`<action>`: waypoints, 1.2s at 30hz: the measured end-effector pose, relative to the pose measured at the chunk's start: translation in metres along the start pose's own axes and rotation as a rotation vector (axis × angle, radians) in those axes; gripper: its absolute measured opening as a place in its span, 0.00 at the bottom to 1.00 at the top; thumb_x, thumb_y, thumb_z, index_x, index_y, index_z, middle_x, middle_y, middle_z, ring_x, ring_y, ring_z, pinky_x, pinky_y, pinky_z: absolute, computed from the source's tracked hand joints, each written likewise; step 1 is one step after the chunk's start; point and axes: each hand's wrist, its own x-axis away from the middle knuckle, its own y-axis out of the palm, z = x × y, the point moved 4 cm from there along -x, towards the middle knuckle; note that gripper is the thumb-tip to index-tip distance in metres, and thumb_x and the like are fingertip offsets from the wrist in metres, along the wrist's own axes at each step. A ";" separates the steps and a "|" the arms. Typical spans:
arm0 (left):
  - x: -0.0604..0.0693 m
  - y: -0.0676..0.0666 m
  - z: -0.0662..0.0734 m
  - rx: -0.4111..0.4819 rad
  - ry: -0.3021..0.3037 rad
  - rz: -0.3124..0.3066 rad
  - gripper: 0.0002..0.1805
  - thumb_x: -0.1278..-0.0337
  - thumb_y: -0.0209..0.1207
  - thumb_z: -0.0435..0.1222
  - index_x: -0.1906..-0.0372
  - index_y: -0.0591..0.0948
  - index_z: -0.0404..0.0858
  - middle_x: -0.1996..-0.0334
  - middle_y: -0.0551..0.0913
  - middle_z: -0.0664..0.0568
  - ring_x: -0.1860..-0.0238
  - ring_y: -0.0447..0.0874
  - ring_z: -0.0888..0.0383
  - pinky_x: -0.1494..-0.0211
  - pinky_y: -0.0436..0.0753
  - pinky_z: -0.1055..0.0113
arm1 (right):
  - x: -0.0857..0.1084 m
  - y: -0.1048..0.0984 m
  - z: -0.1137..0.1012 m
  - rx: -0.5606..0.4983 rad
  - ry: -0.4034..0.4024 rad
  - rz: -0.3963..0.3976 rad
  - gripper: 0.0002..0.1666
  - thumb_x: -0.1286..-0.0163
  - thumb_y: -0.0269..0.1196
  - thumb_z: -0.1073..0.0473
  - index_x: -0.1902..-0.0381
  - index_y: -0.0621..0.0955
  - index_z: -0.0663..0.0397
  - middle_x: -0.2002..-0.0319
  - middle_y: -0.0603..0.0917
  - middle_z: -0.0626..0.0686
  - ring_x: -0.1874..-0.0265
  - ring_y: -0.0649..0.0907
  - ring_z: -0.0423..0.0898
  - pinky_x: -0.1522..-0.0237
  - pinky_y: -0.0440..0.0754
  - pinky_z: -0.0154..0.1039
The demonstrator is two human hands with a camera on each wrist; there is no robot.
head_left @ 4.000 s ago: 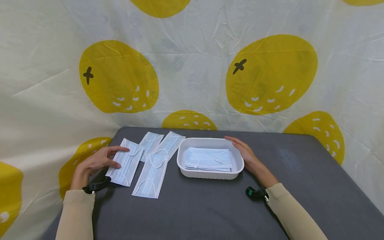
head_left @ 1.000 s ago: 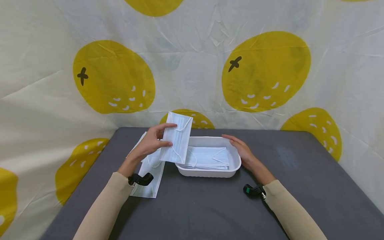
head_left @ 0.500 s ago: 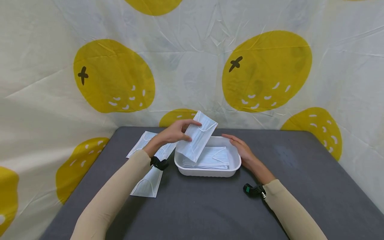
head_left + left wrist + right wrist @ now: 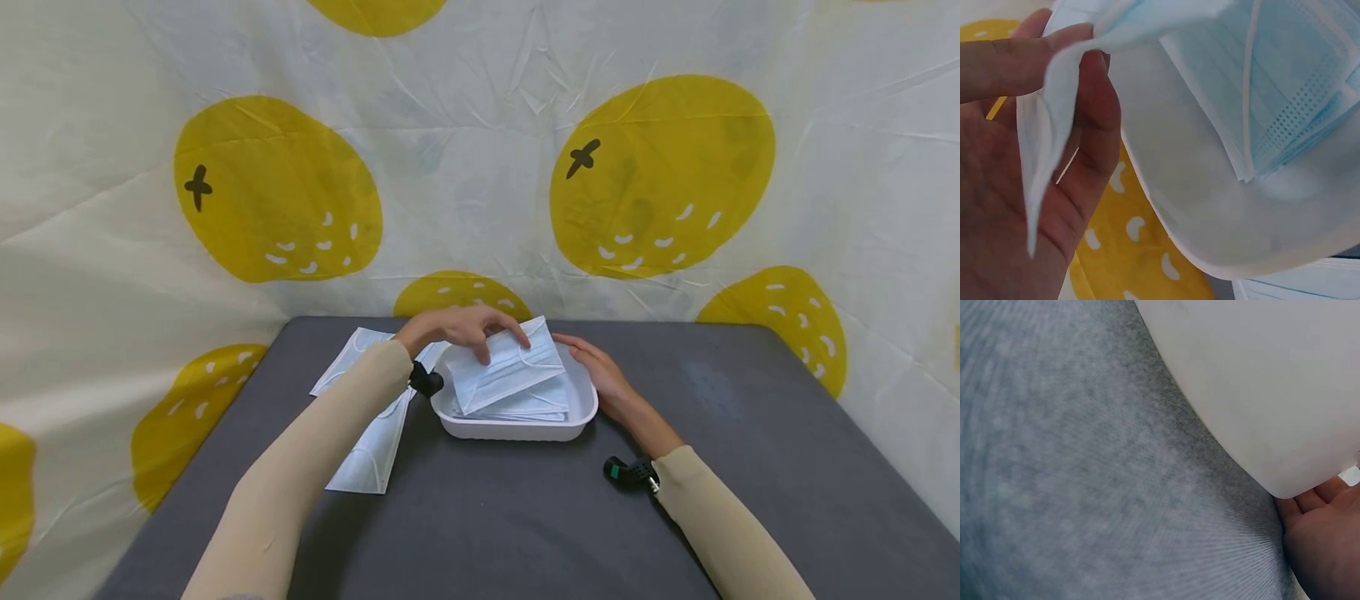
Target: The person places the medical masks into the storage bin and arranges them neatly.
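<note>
On the grey table (image 4: 510, 533), the white tub (image 4: 513, 431) holds a mask stack (image 4: 551, 400) running lengthwise left to right. Over it, from the grip toward the person, slants a single mask (image 4: 510, 371), its long axis askew; I can't tell if they touch. The left hand (image 4: 467, 327), nearer, pinches its far edge; the right hand (image 4: 607, 382) lies straight-fingered against the tub's right end.

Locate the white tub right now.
In the head view, the white tub sits on the gray table, just right of the loose masks; the right hand touches its right end, and the left hand holds a mask over it.
</note>
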 end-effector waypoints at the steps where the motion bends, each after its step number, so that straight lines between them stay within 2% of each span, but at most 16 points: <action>1: -0.003 0.001 0.001 0.001 -0.006 -0.025 0.37 0.56 0.63 0.19 0.37 0.83 0.49 0.28 0.74 0.51 0.29 0.67 0.53 0.21 0.66 0.54 | 0.000 0.000 0.000 0.003 0.002 0.001 0.27 0.14 0.42 0.55 0.22 0.69 0.48 0.21 0.65 0.54 0.27 0.70 0.53 0.41 0.75 0.27; 5: -0.012 0.005 0.001 -0.027 -0.053 -0.104 0.39 0.57 0.60 0.16 0.39 0.84 0.51 0.28 0.73 0.52 0.29 0.66 0.55 0.22 0.66 0.57 | 0.001 0.002 0.001 -0.003 0.018 0.013 0.27 0.14 0.42 0.56 0.23 0.70 0.48 0.21 0.65 0.53 0.26 0.68 0.52 0.40 0.74 0.28; 9: -0.015 0.008 0.002 -0.020 -0.089 -0.158 0.40 0.58 0.58 0.13 0.40 0.85 0.50 0.28 0.74 0.53 0.32 0.66 0.56 0.28 0.69 0.61 | 0.000 0.005 0.000 -0.009 0.002 0.009 0.27 0.14 0.43 0.55 0.23 0.70 0.49 0.21 0.66 0.53 0.29 0.71 0.45 0.39 0.74 0.27; 14: -0.015 0.011 0.003 -0.001 -0.075 -0.211 0.40 0.58 0.57 0.12 0.40 0.85 0.48 0.30 0.75 0.53 0.35 0.67 0.56 0.35 0.71 0.66 | 0.000 0.010 -0.002 -0.042 -0.050 -0.034 0.27 0.14 0.42 0.56 0.23 0.69 0.54 0.22 0.66 0.55 0.37 0.77 0.36 0.39 0.76 0.29; 18: -0.016 0.015 -0.001 -0.021 -0.080 -0.215 0.40 0.57 0.55 0.12 0.40 0.85 0.49 0.29 0.74 0.54 0.36 0.66 0.57 0.36 0.68 0.66 | 0.000 0.010 -0.003 -0.043 -0.060 -0.043 0.28 0.14 0.43 0.55 0.22 0.67 0.57 0.22 0.66 0.56 0.38 0.77 0.36 0.36 0.76 0.34; 23: -0.020 0.021 -0.004 -0.053 -0.107 -0.180 0.40 0.55 0.54 0.13 0.42 0.86 0.52 0.27 0.73 0.53 0.34 0.66 0.57 0.33 0.68 0.63 | 0.001 0.009 -0.002 -0.036 -0.041 -0.043 0.28 0.13 0.42 0.54 0.22 0.66 0.55 0.21 0.65 0.55 0.30 0.73 0.48 0.34 0.75 0.38; 26: -0.023 0.024 -0.005 -0.060 -0.133 -0.167 0.39 0.55 0.54 0.13 0.42 0.86 0.51 0.26 0.72 0.51 0.32 0.65 0.56 0.26 0.66 0.59 | 0.002 0.008 -0.002 -0.022 -0.032 -0.036 0.28 0.13 0.42 0.54 0.22 0.68 0.52 0.20 0.64 0.54 0.27 0.70 0.53 0.35 0.74 0.37; 30: -0.025 0.026 -0.004 -0.081 -0.173 -0.164 0.38 0.53 0.53 0.13 0.43 0.86 0.52 0.25 0.69 0.50 0.30 0.65 0.54 0.19 0.61 0.52 | 0.003 0.007 -0.001 -0.016 -0.028 -0.026 0.27 0.13 0.42 0.54 0.22 0.69 0.51 0.20 0.64 0.54 0.26 0.69 0.54 0.35 0.73 0.35; 33: -0.026 0.028 -0.004 -0.096 -0.180 -0.170 0.39 0.54 0.52 0.11 0.44 0.87 0.51 0.24 0.69 0.49 0.31 0.64 0.53 0.18 0.60 0.51 | 0.003 0.008 -0.001 -0.026 -0.026 -0.028 0.28 0.14 0.42 0.55 0.22 0.68 0.52 0.21 0.65 0.54 0.26 0.69 0.53 0.37 0.73 0.33; 36: -0.028 0.029 -0.002 -0.102 -0.157 -0.168 0.40 0.55 0.50 0.10 0.44 0.87 0.50 0.25 0.70 0.49 0.32 0.65 0.53 0.22 0.64 0.55 | 0.002 0.008 0.000 -0.026 -0.022 -0.028 0.28 0.14 0.42 0.55 0.22 0.68 0.52 0.21 0.65 0.53 0.28 0.70 0.52 0.39 0.74 0.29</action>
